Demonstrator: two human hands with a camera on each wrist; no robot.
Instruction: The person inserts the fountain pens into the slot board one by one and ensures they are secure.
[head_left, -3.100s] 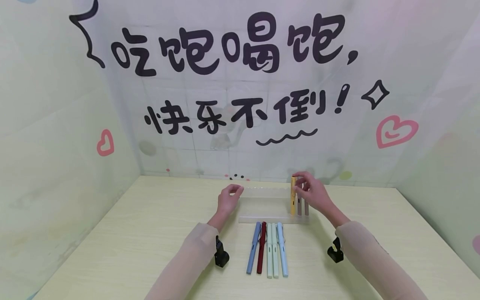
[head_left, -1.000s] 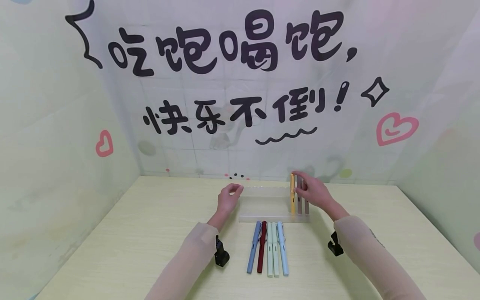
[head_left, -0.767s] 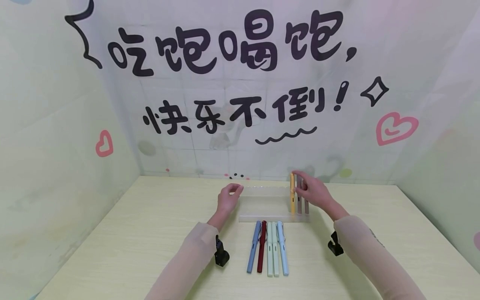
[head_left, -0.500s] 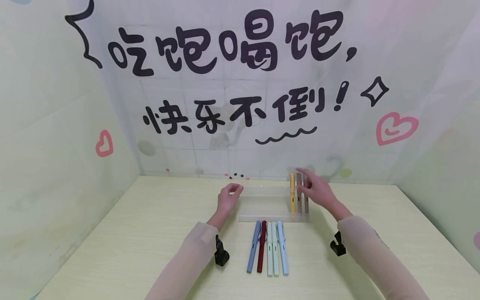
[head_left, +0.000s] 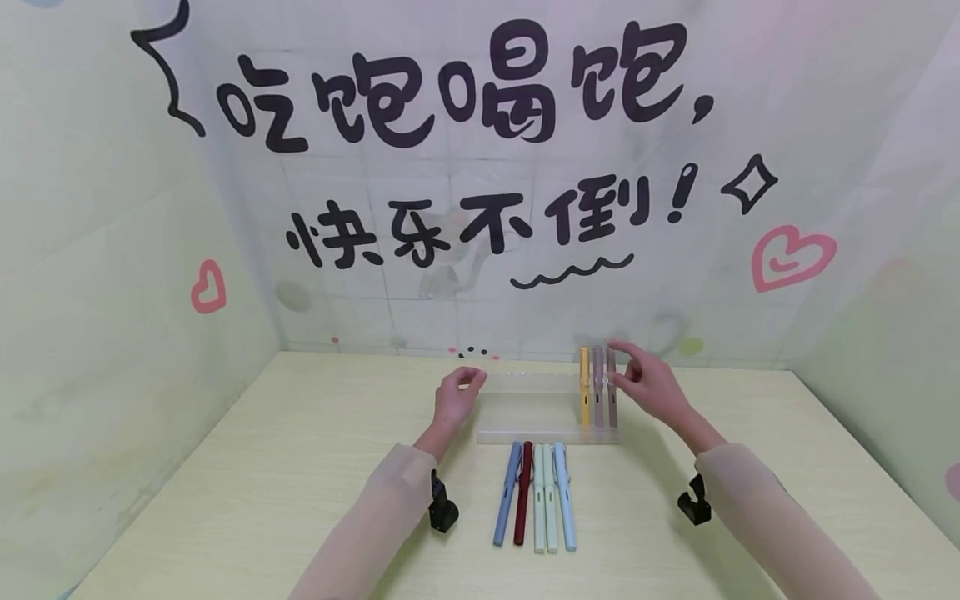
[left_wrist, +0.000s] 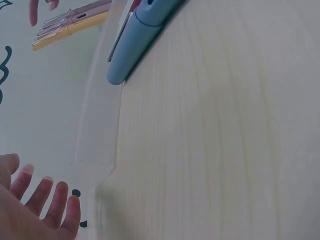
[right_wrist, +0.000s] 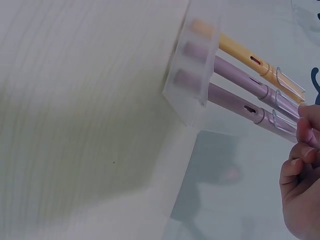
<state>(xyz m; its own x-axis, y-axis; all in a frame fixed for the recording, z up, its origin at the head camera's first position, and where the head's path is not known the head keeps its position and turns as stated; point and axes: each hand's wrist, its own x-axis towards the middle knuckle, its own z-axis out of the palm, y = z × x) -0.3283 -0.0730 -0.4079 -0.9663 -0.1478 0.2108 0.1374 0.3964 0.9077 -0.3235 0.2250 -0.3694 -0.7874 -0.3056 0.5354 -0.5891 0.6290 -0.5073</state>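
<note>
A clear plastic pen rack (head_left: 525, 437) stands toward the back of the table, with three capped pens upright at its right end. They are a yellow pen (head_left: 585, 396), a mauve pen (head_left: 598, 404) and, outermost, a second mauve pen (head_left: 612, 410). My right hand (head_left: 652, 387) pinches the outermost mauve pen near its cap end, index finger at the top and thumb lower down. At the rack's upper left corner, my left hand (head_left: 456, 402) holds the edge between thumb and index finger. In the left wrist view its other fingers (left_wrist: 57, 205) are spread.
In front of the rack lie several pens side by side: a blue pen (head_left: 506, 496), a dark red pen (head_left: 522, 496), two pale green pens and a light blue pen (head_left: 566, 500). A printed cloth wall (head_left: 420, 325) rises behind the table (head_left: 337, 467).
My right hand has let go of the yellow pen and moved right, past the middle mauve pen to the outermost one. The yellow pen stays upright. My left hand has not moved.
</note>
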